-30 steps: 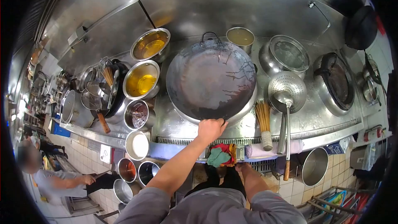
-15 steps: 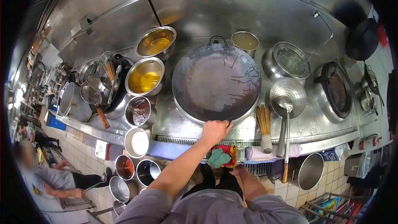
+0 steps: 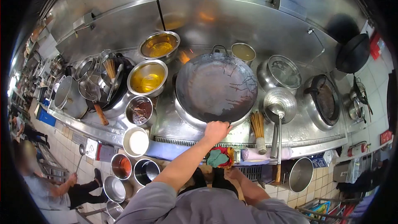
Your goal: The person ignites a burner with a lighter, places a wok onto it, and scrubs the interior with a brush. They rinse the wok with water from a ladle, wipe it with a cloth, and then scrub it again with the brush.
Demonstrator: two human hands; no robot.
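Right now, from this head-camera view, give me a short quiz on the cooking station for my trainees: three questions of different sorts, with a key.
1. Which of the person's hands holds the wok at its near edge?
2. True or false: the perforated strainer is to the right of the wok.
3. Fill in the number: left of the wok, ___ metal bowls contain golden liquid.

Key:
1. The left hand.
2. True.
3. Two.
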